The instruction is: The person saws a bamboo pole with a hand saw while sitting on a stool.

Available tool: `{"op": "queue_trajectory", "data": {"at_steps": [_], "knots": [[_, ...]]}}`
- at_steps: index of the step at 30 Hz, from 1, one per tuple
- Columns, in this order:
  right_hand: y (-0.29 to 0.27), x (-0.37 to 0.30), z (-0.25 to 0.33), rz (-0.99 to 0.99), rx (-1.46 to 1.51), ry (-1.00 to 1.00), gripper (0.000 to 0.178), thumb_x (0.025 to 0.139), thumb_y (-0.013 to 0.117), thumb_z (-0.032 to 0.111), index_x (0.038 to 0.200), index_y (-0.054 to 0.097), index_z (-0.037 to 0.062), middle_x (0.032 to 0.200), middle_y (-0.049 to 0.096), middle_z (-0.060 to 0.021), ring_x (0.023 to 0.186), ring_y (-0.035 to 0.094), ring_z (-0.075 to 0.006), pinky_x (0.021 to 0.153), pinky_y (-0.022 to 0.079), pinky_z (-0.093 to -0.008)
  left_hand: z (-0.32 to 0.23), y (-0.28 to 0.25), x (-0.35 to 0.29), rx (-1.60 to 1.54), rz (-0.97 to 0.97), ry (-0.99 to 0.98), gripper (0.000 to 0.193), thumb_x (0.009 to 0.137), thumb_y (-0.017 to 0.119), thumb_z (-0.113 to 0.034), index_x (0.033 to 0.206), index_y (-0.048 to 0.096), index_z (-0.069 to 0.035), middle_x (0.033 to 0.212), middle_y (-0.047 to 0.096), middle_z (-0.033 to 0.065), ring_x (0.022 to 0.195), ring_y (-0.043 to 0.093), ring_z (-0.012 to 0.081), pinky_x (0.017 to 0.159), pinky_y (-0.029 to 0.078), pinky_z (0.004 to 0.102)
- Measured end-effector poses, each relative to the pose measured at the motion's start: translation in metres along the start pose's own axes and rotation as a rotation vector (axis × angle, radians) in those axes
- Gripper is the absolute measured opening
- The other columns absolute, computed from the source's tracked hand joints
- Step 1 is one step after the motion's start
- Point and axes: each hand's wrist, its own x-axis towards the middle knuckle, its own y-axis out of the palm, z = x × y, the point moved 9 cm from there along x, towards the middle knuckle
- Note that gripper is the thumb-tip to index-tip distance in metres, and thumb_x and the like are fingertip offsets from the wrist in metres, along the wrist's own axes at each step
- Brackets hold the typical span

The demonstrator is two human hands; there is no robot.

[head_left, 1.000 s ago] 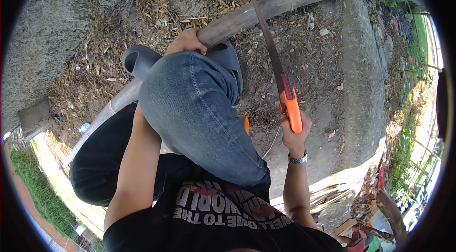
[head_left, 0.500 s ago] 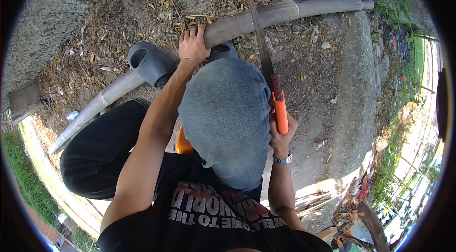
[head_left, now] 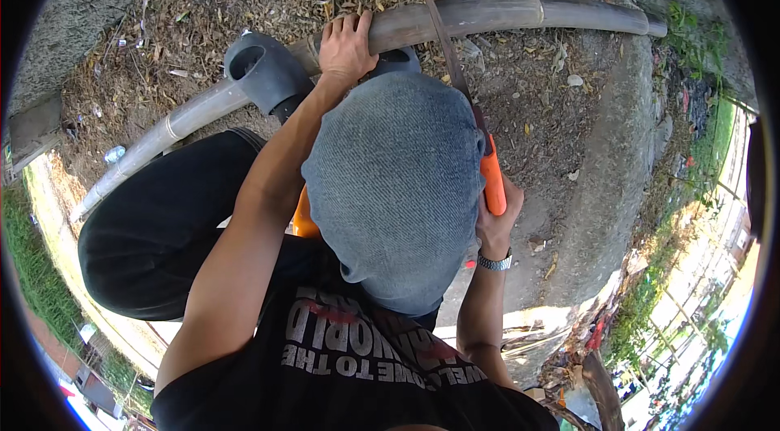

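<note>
A long grey-brown bamboo pole (head_left: 496, 12) lies across the ground in front of me. My left hand (head_left: 346, 47) is closed over the pole near its middle, fingertips on the far side. In my right hand (head_left: 502, 218) is the orange handle of a handsaw (head_left: 447, 45), held low on the right. Its dark blade slants up and left across the pole, right of my left hand. A dark grey plastic pipe fitting (head_left: 264, 69) sits at the pole, left of that hand. A rounded blue denim shape (head_left: 394, 195) hides part of the scene between my arms.
Dry leaves and litter cover the soil around the pole. A concrete edge (head_left: 621, 187) runs down the right side. My bent black-trousered leg (head_left: 154, 228) is at the left, near a clear plastic bottle (head_left: 114, 155). Something orange (head_left: 305, 216) shows beside the denim.
The saw has drawn back toward me and slightly right, with its handle lower. The whole view has shifted a little. My left hand stays on the bamboo pole.
</note>
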Motion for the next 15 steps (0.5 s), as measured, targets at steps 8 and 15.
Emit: {"op": "queue_trajectory", "data": {"at_steps": [8,15], "knots": [[-0.017,0.005,-0.002,0.007,-0.003,0.083,0.022,0.086,0.072,0.010,0.104,0.076,-0.0025,0.065,0.065,-0.0086,0.053,0.060,-0.0154,0.055,0.047,-0.0317,-0.002,-0.005,-0.002,-0.034,-0.078,0.034,0.089,0.071,0.090,-0.033,0.150,0.051,-0.017,0.136,0.061,0.0142,0.131,0.057,0.0361,0.116,0.042,0.0495],[-0.023,0.011,0.010,0.055,-0.044,0.020,0.020,0.083,0.070,0.007,0.100,0.074,-0.0037,0.064,0.063,-0.0084,0.052,0.059,-0.0155,0.054,0.047,-0.0331,0.001,0.001,-0.005,-0.040,-0.056,0.034,0.089,0.071,0.089,-0.032,0.150,0.051,-0.017,0.137,0.061,0.0139,0.133,0.056,0.0360,0.116,0.042,0.0489]]}}
